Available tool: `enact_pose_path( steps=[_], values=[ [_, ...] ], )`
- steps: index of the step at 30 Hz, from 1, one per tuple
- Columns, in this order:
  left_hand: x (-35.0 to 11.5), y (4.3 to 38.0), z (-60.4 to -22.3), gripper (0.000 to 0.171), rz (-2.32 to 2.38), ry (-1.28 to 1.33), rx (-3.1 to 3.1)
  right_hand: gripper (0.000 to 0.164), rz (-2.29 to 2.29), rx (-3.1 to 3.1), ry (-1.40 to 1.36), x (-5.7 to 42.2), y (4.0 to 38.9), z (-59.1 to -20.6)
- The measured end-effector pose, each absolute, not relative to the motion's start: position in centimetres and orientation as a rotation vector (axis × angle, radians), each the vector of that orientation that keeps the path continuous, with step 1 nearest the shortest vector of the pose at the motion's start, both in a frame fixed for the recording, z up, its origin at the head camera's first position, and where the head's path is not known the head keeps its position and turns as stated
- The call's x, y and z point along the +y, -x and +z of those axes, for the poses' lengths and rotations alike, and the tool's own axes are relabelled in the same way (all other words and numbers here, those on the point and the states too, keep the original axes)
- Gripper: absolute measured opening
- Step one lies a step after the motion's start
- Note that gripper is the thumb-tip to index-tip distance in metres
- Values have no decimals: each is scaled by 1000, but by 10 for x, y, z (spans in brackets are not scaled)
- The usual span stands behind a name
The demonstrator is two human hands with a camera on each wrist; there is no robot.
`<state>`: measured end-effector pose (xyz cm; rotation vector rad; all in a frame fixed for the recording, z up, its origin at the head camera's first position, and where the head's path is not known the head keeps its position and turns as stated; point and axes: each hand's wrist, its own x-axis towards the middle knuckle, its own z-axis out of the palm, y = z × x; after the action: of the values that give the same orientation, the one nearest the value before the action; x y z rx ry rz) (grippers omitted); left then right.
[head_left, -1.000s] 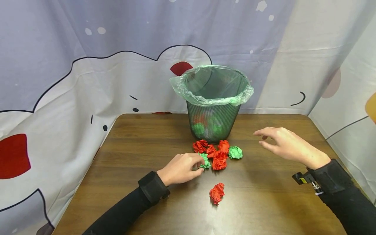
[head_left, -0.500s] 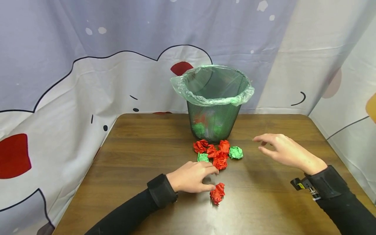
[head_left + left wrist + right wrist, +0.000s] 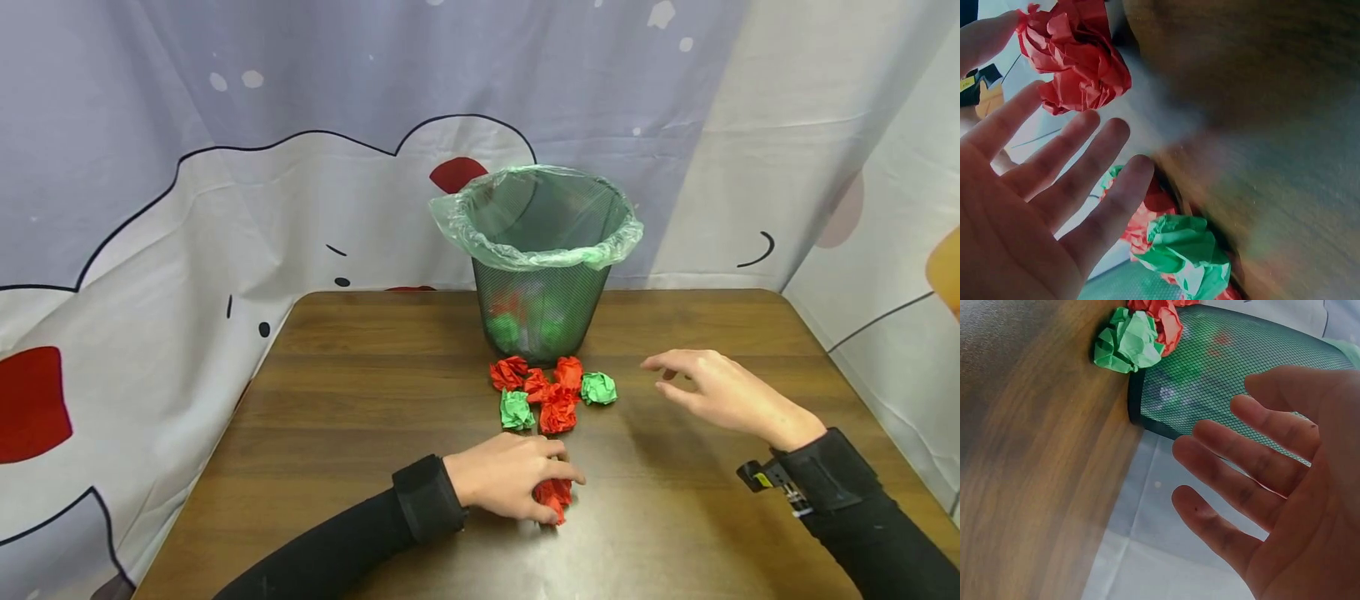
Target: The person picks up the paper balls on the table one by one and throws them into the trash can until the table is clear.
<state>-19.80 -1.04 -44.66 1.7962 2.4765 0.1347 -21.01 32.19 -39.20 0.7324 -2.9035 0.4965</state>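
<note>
A crumpled red paper ball [image 3: 553, 495] lies on the table near the front, partly covered by my left hand [image 3: 510, 477]. In the left wrist view that red paper ball [image 3: 1079, 59] sits between the thumb and forefinger, whose tips are at its edge; the fingers are extended. My right hand [image 3: 738, 398] hovers above the table at the right, fingers loosely bent and holding nothing. Behind the left hand lie a green paper ball [image 3: 516, 410], several red paper balls [image 3: 558, 412] in a cluster, and another green paper ball [image 3: 598, 388] on the cluster's right.
A dark mesh wastebasket [image 3: 536, 312] with a translucent green liner [image 3: 555, 257] stands at the back of the wooden table [image 3: 360, 358]. Red and green shapes show through its mesh. A patterned curtain [image 3: 300, 83] hangs behind and along the sides.
My left hand has left the green paper ball by the cluster and moved toward me and right, to the single red paper ball. The right hand has lowered slightly.
</note>
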Motion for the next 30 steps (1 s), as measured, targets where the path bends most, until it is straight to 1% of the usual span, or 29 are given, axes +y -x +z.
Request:
enact_pose_path(
  steps=[7,18,30],
  values=[
    [-9,197,-449,49,146,-1740,2425,30,517,-2914,-730,323,211,-401],
    [-13,199,-451,43,341,-1692,2389,31,574,-2932,-720,322,206,-411],
    [-21,207,-435,35,443,-1715,2466,31,596,-2929,-713,323,204,-418]
  ],
)
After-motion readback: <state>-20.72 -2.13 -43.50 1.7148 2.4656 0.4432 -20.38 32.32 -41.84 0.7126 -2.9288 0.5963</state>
